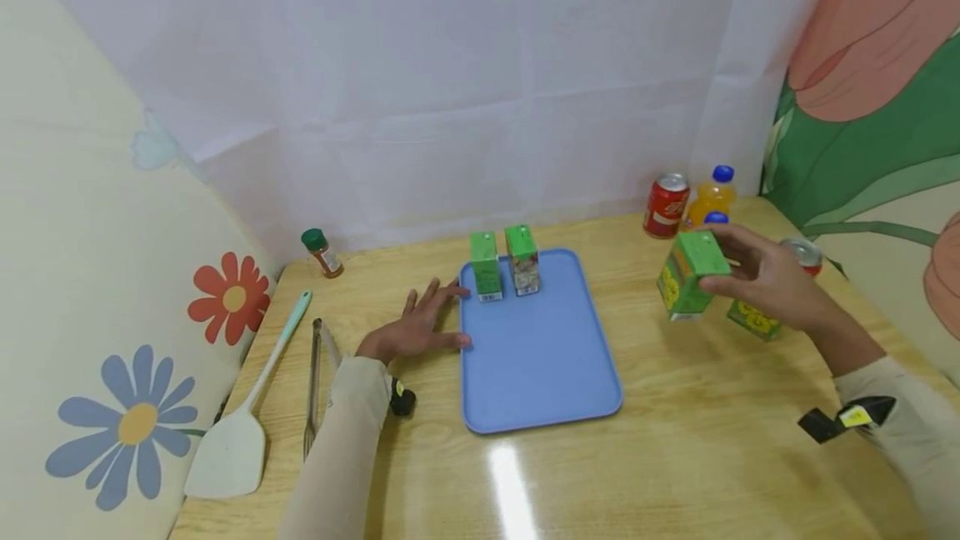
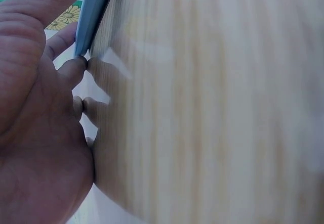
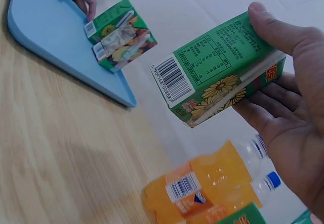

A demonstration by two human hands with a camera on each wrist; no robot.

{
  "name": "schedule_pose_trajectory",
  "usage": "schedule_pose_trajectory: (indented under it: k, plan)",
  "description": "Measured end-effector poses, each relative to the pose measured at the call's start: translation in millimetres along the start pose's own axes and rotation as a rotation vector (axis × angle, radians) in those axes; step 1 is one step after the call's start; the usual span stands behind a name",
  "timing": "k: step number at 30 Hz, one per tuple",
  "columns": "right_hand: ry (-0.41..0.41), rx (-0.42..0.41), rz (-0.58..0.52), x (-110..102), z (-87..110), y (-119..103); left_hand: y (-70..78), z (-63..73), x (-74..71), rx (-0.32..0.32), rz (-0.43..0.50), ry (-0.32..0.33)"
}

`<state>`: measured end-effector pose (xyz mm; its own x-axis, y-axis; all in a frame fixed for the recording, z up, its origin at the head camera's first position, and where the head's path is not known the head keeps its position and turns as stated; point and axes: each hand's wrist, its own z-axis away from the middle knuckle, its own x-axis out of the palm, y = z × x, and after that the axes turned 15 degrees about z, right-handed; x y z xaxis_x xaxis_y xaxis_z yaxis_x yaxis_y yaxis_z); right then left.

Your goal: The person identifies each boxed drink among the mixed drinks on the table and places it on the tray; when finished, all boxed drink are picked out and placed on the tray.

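Note:
My right hand (image 1: 761, 273) grips a green drink carton (image 1: 688, 273) above the table, right of the blue tray (image 1: 540, 357). In the right wrist view the carton (image 3: 217, 67) shows a barcode, yellow flowers and a straw on its side, with the thumb on one face and fingers behind. My left hand (image 1: 420, 325) rests on the table, thumb and a finger touching the tray's left edge. Two green cartons, one (image 1: 486, 267) left and one (image 1: 522, 261) right, stand upright at the tray's far left.
Under the right hand another green carton (image 1: 753, 319) is on the table. A red can (image 1: 666, 207), orange drink bottles (image 1: 711, 198) and another can (image 1: 802, 255) stand at the right. On the left are a spice jar (image 1: 322, 254), a spatula (image 1: 232, 448) and metal tongs (image 1: 312, 382).

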<state>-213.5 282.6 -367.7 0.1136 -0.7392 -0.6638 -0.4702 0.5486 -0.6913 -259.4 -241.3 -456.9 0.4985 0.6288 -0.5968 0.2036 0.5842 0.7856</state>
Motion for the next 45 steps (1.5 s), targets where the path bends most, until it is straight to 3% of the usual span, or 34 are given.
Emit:
schedule_pose_trajectory:
  k: [11,22,29,35,45]
  plan:
    - [-0.016,0.097,0.001,20.5,-36.5,-4.7,1.5,1.0,-1.0,0.007,0.003,-0.003]
    - [0.001,0.09,-0.019,44.4,-77.1,-2.6,0.4,2.3,-0.9,-0.001,0.005,0.002]
    - [-0.043,0.076,-0.087,61.0,-101.5,2.1,0.2,1.5,0.8,-0.004,-0.005,0.0]
    - [-0.067,0.07,-0.081,75.4,-119.7,5.7,3.3,1.3,1.5,-0.005,-0.01,0.002]
    - [-0.123,0.056,-0.091,92.7,-128.6,-18.2,3.3,1.2,0.6,0.0,-0.008,0.0]
